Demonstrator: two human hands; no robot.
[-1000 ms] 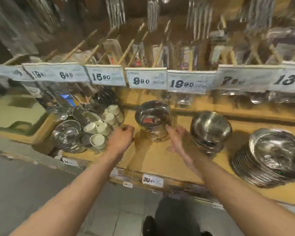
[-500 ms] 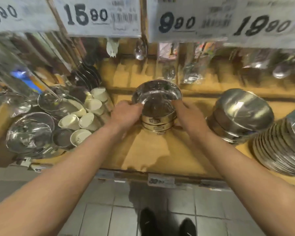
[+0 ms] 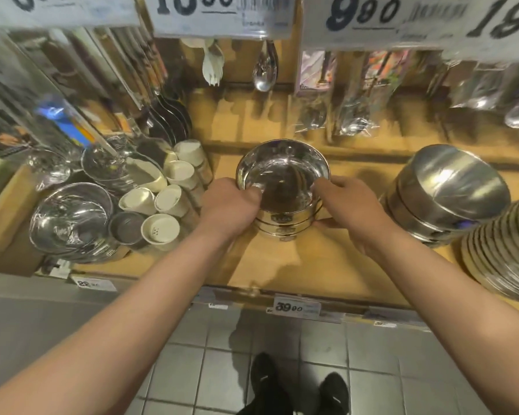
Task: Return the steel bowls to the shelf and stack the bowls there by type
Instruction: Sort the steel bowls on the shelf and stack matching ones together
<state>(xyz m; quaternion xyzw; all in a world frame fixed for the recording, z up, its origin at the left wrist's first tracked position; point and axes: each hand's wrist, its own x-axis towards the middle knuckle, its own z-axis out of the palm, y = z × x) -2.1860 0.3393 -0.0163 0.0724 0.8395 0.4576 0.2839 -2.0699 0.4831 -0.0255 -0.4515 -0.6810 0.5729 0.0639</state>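
At the far left of the wooden shelf (image 3: 270, 265) we see a heap of shiny steel dishes (image 3: 69, 220), some wrapped in clear film, and just beside them a cluster of cream-coloured cups (image 3: 168, 199) lying on their sides, with a row of dark plates (image 3: 171, 121) standing on edge behind; our left hand (image 3: 228, 205) comes next, its fingers curled around the left rim of the top bowl (image 3: 282, 172), thumb hooked just inside the lip; that bowl sits open side up on a short stack of steel bowls (image 3: 282, 226) of the same straight-walled, gold-banded type, resting on the shelf at centre between our two hands; our right hand (image 3: 351, 205) grips the right side of the same stack, fingertips over the top rim and thumb lower down against the bottom bowls; above, a white plastic fork (image 3: 212, 62) and a steel spoon (image 3: 264, 70) hang beneath price tags (image 3: 222, 16) reading 15.90 and 9.80; to the right, well apart from the gripped stack, a second stack of rounded steel bowls (image 3: 450, 190) sits upside down, and touching it at the far right edge leans a tall pile of steel plates (image 3: 504, 256); below the shelf edge, black shoes (image 3: 297, 387) stand on grey floor tiles (image 3: 192, 369)
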